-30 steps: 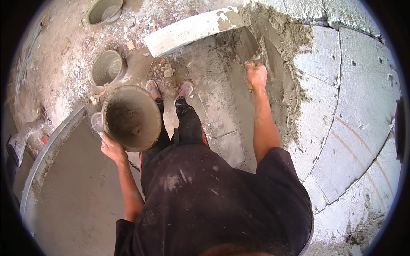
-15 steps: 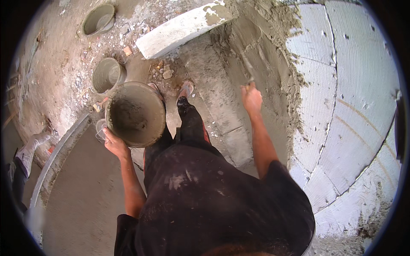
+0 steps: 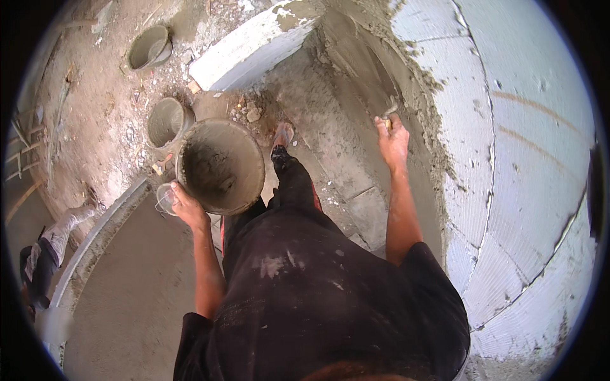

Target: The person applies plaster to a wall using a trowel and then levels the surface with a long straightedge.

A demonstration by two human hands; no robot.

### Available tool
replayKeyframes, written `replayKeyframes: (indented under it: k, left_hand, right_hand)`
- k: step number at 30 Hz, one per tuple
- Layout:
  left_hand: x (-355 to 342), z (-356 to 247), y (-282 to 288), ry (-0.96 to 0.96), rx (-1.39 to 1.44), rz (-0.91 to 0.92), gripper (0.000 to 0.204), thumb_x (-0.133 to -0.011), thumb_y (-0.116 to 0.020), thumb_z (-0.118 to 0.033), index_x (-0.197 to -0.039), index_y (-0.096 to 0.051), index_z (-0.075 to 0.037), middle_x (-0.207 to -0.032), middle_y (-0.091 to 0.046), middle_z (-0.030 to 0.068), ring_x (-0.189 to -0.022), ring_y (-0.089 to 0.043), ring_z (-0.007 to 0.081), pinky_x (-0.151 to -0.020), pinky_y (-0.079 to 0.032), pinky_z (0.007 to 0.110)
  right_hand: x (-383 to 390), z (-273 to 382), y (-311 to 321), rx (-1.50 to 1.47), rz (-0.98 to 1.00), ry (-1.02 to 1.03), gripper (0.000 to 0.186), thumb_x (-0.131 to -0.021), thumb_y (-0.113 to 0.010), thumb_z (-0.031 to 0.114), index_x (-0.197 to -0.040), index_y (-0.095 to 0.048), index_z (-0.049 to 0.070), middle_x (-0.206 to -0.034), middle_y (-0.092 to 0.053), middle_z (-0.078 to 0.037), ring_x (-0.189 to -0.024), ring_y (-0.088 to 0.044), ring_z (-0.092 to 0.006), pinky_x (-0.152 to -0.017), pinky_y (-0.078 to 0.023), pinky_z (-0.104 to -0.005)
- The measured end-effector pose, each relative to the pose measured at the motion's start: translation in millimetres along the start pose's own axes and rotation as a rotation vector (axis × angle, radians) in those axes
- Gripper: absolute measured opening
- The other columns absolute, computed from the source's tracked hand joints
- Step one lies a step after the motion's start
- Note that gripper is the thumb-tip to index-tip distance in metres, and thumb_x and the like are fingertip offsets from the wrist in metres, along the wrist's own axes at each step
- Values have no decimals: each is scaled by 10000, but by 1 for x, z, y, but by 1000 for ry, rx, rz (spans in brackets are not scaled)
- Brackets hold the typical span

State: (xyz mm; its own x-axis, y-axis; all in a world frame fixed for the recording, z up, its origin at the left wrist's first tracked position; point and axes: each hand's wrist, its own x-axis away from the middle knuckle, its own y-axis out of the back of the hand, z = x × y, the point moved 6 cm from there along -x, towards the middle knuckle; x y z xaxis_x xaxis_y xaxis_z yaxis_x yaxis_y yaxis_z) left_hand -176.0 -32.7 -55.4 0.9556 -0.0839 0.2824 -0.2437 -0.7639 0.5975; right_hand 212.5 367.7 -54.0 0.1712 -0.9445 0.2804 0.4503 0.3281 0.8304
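My left hand [image 3: 189, 206] grips the near-left rim of a round mortar bucket [image 3: 257, 143], tilted so its inside shows. Wet grey mortar [image 3: 219, 166] lies in its bottom. Beside those fingers is a clear, cup-like thing [image 3: 166, 198]; whether I touch it cannot be made out. Out to the right, my right hand [image 3: 394, 143] is closed around the handle of a trowel [image 3: 392, 106]. The trowel's blade is hardly visible against the freshly coated wall [image 3: 416, 136], so contact with it cannot be told.
White block wall [image 3: 527, 184] rises on the right, partly coated. A low white block wall [image 3: 244, 52] juts out ahead. Two more buckets [image 3: 166, 120] [image 3: 150, 47] stand on the rubble-strewn ground at the left. A curved ledge [image 3: 95, 244] runs there too, with another person [image 3: 47, 254] beyond.
My right hand has shifted slightly right, and the trowel has turned in it. The bucket in my left hand sits further right in view. The whole view has shifted somewhat.
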Motion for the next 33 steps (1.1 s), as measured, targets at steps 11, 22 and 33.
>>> replayKeyframes:
  k: [11, 22, 33]
  left_hand:
    - [55, -52, -37, -412, -33, 182, 483, -967, -551, -348, -775, -642, 85, -514, -458, 56, -525, -354, 134, -478, -320, 362]
    - [133, -89, 107, -615, 361, 149, 495, -987, -514, -348, -675, -511, 37, -567, -354, -43, -559, -297, 90, -481, -237, 314]
    - [185, -77, 179, -765, 346, -36, 403, -962, -571, -247, -674, -551, 34, -524, -354, -30, -523, -298, 84, -460, -251, 302]
  right_hand:
    - [187, 26, 44, 169, 315, 306, 293, -888, -598, 292, -1053, -597, 49, -808, -670, -212, -797, -652, -389, -722, -512, -477]
    - [327, 164, -38, 363, 263, 900, 332, -936, -509, 229, -1066, -551, -73, -747, -647, -218, -695, -657, -394, -614, -541, -469]
    - [384, 178, -6, 323, 619, 758, 436, -924, -536, 321, -966, -584, -110, -832, -629, -284, -906, -627, -427, -805, -495, -489]
